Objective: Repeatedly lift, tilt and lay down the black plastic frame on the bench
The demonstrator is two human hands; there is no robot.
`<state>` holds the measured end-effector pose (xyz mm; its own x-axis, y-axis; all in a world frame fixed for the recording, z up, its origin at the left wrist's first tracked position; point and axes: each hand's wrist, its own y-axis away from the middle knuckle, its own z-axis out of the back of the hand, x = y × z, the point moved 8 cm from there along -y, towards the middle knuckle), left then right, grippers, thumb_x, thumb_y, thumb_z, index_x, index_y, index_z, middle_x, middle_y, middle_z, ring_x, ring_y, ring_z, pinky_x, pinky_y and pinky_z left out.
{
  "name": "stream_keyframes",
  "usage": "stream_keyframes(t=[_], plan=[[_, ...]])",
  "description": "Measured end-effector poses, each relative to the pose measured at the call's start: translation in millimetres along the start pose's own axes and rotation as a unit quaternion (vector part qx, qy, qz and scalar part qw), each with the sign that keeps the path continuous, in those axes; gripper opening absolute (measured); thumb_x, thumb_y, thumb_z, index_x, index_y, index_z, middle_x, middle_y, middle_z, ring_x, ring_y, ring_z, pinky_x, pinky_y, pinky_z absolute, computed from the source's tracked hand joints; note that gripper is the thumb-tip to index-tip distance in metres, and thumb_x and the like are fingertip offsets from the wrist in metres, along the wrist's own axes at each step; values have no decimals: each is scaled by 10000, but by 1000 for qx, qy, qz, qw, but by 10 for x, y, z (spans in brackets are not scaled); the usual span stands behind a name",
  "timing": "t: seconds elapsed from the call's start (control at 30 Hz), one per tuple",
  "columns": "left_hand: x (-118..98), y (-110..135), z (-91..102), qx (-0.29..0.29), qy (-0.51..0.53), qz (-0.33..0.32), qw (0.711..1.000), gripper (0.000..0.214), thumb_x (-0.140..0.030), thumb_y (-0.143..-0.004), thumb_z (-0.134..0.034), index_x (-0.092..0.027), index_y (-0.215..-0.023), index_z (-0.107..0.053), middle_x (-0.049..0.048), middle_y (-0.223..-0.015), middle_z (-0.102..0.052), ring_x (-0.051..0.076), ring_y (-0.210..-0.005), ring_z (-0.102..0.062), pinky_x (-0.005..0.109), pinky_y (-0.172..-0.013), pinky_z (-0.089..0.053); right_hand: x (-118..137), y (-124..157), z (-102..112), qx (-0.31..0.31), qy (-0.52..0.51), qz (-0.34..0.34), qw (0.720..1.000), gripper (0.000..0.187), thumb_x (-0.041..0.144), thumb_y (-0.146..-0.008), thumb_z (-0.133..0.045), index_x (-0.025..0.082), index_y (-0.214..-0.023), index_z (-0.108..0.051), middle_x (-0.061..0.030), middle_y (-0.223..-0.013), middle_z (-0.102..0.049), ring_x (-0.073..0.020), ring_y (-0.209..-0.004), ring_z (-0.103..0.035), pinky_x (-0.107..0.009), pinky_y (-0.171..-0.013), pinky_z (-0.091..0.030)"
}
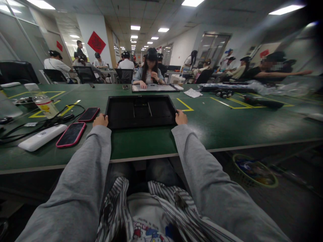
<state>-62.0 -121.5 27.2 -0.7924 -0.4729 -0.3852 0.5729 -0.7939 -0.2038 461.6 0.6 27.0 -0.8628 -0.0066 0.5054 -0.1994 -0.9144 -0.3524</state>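
A wide black rectangular panel (121, 112) with a raised rim rests on the green table in front of me. It looks like a screen's back cover, with a recessed section and two thin light strips near its middle. My left hand (100, 120) is closed around its left edge, the fingers partly hidden by the rim. At the opposite edge, my right hand (181, 117) grips the panel in the same way. Two phones in pink-red cases, a nearer one (71, 134) and a farther one (88, 114), lie just left of my left hand.
A white power bank (42, 137), black cables (47, 123) and a plastic bottle (44, 104) occupy the table's left side. Across from me, a seated person has a hand on another panel (155, 88). Plastic wrap (267, 88) and a dark tool (263, 102) lie right; a basket (254, 171) stands below.
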Motion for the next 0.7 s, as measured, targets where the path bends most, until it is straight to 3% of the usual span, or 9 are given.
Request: stream_keyframes(t=[0.7], plan=[[-13, 50, 29, 5, -10, 10, 1000, 506, -488, -902, -376, -201, -1301, -496, 180, -1253, -600, 332, -1159, -561, 448, -940, -437, -11, -8, -49, 12, 9, 6, 1000, 444, 241, -939, -408, 204, -1373, -488, -127, -1238, -635, -264, -1116, -581, -406, -957, -433]])
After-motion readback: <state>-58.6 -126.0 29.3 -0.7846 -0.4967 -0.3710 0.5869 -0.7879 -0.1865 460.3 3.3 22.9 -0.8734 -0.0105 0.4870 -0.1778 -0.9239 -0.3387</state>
